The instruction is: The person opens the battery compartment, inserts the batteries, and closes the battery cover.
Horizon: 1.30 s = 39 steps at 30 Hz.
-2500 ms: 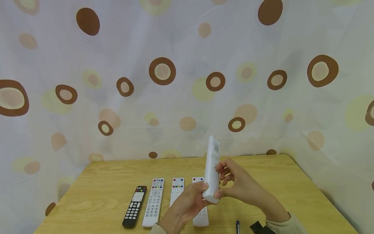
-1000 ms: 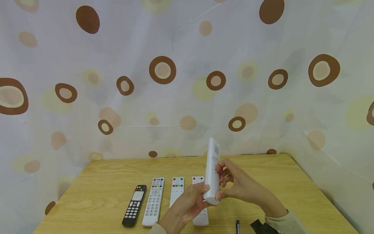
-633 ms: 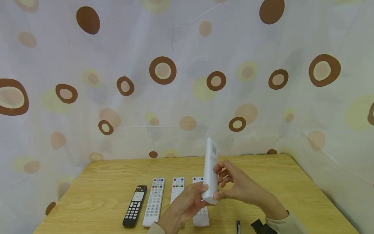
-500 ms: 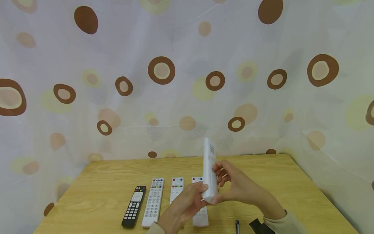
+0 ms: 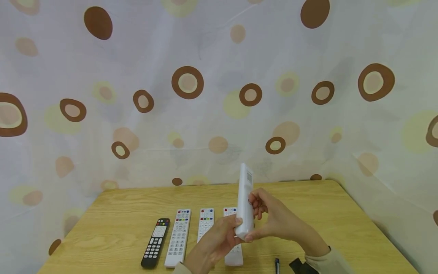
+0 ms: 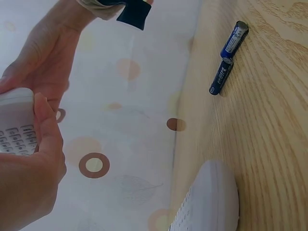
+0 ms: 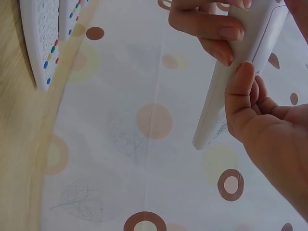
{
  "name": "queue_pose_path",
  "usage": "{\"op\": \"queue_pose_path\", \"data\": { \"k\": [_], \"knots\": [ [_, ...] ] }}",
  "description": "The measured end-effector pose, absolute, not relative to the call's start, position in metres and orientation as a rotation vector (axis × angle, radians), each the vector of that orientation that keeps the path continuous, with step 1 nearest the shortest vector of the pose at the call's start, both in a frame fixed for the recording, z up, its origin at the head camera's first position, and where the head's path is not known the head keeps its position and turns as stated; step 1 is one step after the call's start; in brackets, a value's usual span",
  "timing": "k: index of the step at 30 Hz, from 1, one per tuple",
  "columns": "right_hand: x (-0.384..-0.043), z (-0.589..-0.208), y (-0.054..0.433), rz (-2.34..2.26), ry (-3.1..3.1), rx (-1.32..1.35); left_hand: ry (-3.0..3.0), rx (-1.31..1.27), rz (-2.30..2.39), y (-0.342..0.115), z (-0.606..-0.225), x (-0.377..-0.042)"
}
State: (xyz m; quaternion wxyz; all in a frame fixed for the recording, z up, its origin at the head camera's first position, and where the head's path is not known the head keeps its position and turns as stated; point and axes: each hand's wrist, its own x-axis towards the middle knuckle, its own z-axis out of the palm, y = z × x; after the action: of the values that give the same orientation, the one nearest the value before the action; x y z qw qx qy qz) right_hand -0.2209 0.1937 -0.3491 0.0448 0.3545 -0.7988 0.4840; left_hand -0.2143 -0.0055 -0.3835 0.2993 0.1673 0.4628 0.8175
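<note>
A white remote control (image 5: 245, 201) is held tilted up above the table, its back turned partly toward the head view. My left hand (image 5: 213, 239) grips its lower end, thumb along the side. On the back, the curled index finger of my right hand (image 5: 284, 220) presses about halfway up, while the right thumb touches the bottom end. The left wrist view shows keys on the front of this remote control (image 6: 17, 120). In the right wrist view, my right hand (image 7: 264, 120) has its fingertips against the remote's back. What lies under them is hidden.
On the wooden table (image 5: 130, 201) lie a black remote (image 5: 155, 243) and three white remotes (image 5: 178, 238), two partly behind my left hand. Two dark blue batteries (image 6: 228, 57) lie end to end near the front. A patterned curtain (image 5: 219, 114) hangs behind.
My right thumb has slid left along the bottom end of the remote control. The held remote has shifted slightly left and turned a little. The remotes on the table stay put.
</note>
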Motion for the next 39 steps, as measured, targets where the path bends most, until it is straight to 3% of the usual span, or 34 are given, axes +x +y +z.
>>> {"op": "queue_pose_path", "data": {
  "k": [39],
  "knots": [
    [-0.218,-0.34,0.195,1.372,-2.516,1.046,1.339,0.445,2.135,-0.01,-0.377,-0.219]
  ]
}}
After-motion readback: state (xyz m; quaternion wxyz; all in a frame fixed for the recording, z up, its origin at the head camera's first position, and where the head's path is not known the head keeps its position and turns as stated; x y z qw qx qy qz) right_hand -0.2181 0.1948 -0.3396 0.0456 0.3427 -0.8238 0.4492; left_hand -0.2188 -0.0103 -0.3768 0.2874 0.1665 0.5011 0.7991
